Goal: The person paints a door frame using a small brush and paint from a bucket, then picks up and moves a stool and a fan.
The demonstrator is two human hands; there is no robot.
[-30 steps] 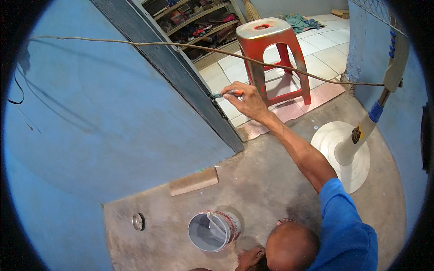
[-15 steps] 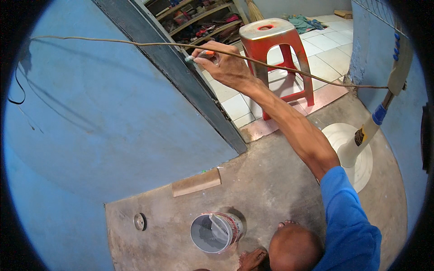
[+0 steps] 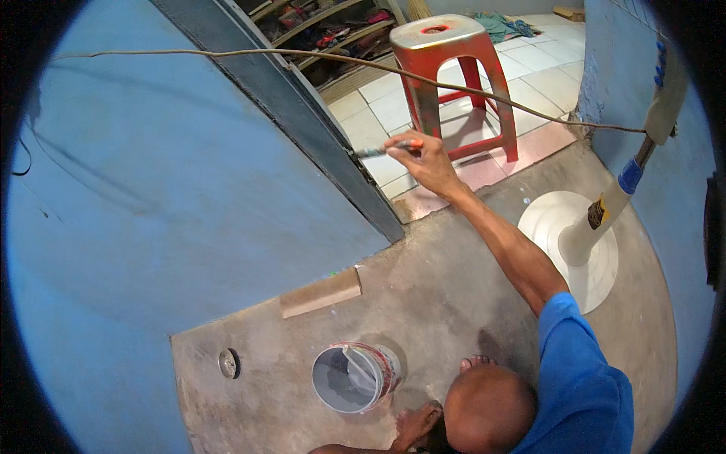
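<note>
My right hand (image 3: 427, 160) reaches forward with its fingers closed round a paintbrush (image 3: 372, 151), which shows some orange near the grip. The brush's grey-smeared end meets the inner edge of the dark grey door frame (image 3: 302, 113), or comes very near it. On the floor close to my feet stands a paint bucket (image 3: 382, 408) with grey paint inside. A flat pale stick (image 3: 358, 362) leans in the bucket. My left hand is out of view.
A worn red stool (image 3: 508, 140) stands beyond the doorway. A brown cable (image 3: 249, 51) crosses above my arm. To the right, a pole rises from a round white base (image 3: 533, 219). A tan strip (image 3: 321, 293) and a small round tin (image 3: 229, 363) lie along the blue wall.
My right hand has moved down along the door frame with the paintbrush, from above the cable line to below it. The view has shifted slightly.
</note>
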